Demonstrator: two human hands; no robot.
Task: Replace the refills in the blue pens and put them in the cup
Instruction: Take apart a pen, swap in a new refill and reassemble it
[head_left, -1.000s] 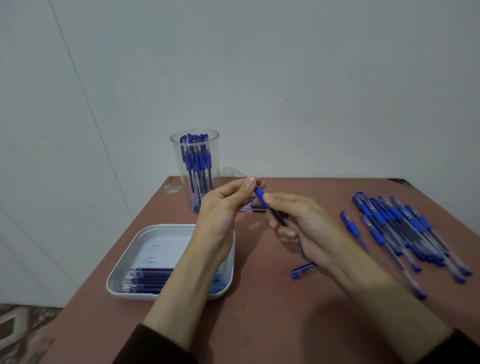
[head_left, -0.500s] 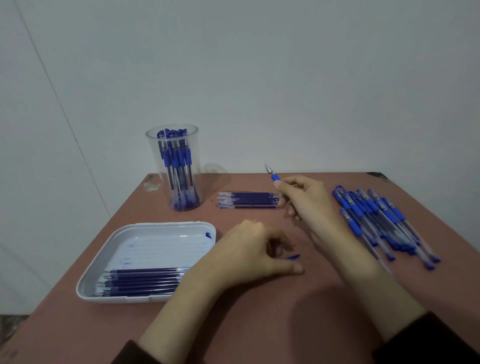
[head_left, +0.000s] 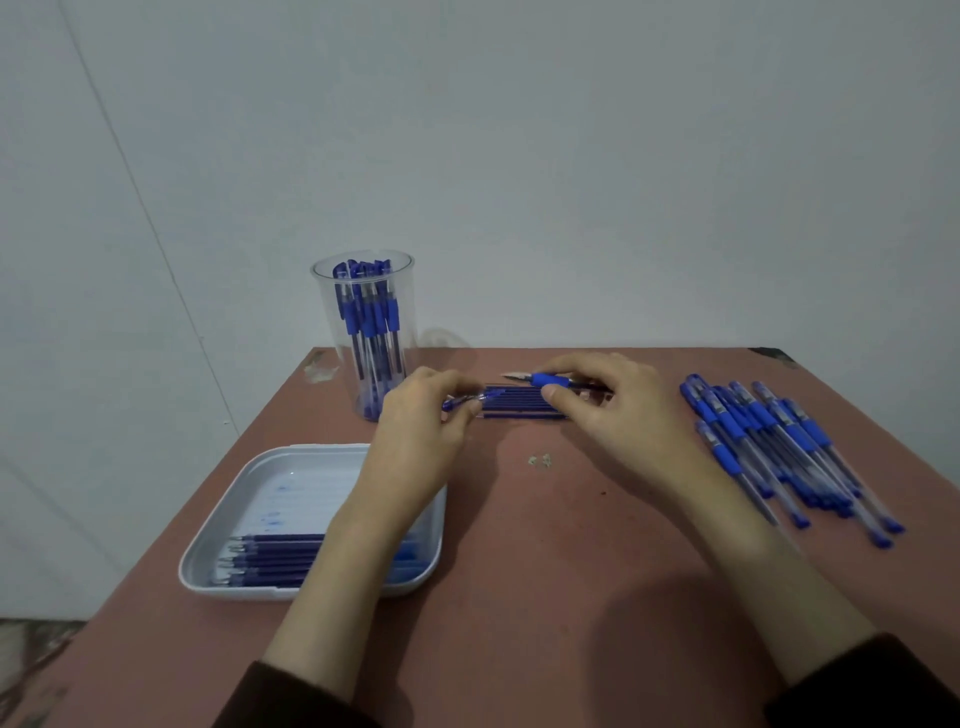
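At the far middle of the reddish table (head_left: 545, 571), both my hands have come forward to the row of fresh refills (head_left: 519, 404), which lies between the cup (head_left: 363, 332) and the unsorted pile of blue pens (head_left: 769, 441). A second ago the two hands were together working the pen's tip; half a second ago the left had dropped to the tabletop near a small blue piece. Now my left hand (head_left: 415, 431) is closed in a pinch at the row's left end, on what looks like a refill or that small blue piece; I cannot tell which. My right hand (head_left: 618, 410) is curled around a blue pen (head_left: 550, 379), its tip pointing left, held just above the refills. I judge the old refill is out and a new one is being picked for this pen.

Room is tight on the left: the cup, already holding finished pens, stands just beside my left knuckles and could be knocked. The white tray (head_left: 249, 499) of used refills sits under my left forearm, near the table's left edge. The pen pile lies well apart on the right, reaching towards the right edge. The near centre of the table is open.
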